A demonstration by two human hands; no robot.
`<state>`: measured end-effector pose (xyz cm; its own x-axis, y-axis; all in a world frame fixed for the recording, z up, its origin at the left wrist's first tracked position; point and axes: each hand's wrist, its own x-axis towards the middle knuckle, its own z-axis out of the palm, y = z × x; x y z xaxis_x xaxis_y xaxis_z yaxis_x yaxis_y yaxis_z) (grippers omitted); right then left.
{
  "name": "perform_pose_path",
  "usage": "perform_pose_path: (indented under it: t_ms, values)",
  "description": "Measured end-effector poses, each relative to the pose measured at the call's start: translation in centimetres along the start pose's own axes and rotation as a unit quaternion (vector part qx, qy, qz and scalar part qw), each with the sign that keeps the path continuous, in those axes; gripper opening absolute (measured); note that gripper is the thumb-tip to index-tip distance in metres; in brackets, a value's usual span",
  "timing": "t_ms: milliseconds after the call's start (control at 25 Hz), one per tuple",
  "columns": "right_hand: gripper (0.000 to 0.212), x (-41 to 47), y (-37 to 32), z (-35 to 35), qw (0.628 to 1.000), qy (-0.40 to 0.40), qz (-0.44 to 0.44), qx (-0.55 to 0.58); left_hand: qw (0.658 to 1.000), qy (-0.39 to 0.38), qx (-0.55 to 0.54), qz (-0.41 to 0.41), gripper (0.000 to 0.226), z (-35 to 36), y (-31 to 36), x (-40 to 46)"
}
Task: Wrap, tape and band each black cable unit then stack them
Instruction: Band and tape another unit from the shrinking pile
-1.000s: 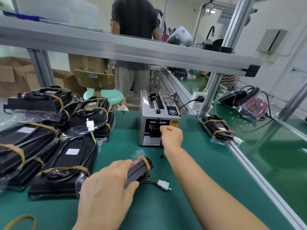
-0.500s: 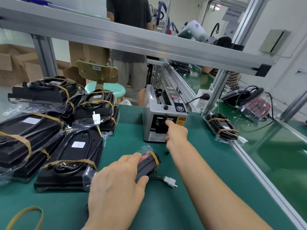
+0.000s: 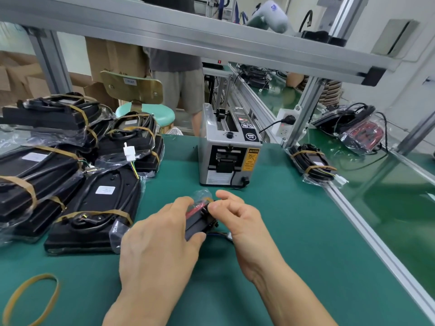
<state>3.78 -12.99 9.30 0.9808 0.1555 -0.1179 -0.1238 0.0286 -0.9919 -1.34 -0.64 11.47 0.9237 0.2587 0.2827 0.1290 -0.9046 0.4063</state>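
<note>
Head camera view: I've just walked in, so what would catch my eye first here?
Probably the two hands in the middle: the left hand grips a small black unit in clear plastic while the right hand pinches at its top end. Behind them a grey tape dispenser stands on the green mat, and banded black units pile up at the left.

Bright even indoor light, soft shadows, wide-angle bending at edges, slight overall softness

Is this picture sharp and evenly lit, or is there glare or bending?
Head view: even light, soft shadows; the overhead rail bows from wide-angle distortion; the glossy mat on the right reflects the frame; the hands look slightly soft.
</note>
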Motion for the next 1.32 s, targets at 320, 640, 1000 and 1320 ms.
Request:
perform_pose_path:
  t_ms: [320,640,1000,1320]
  values:
    - [0.022,0.0,0.8,1.4,0.996,0.071,-0.044,-0.025,1.0,0.011,0.011,0.01,0.039,0.6,-0.5,0.0]
    - [0.022,-0.2,1.3,2.3,0.981,0.135,-0.107,-0.091,1.0,0.006,0.012,0.02,0.033,0.5,-0.5,0.0]
    - [0.017,-0.4,1.6,2.8,0.976,0.166,-0.107,-0.097,1.0,-0.003,0.003,0.027,0.029,0.4,-0.4,-0.1]
    - [0.026,0.1,2.0,2.6,0.988,0.142,-0.06,0.014,1.0,0.004,-0.003,0.018,0.03,0.4,-0.4,-0.2]
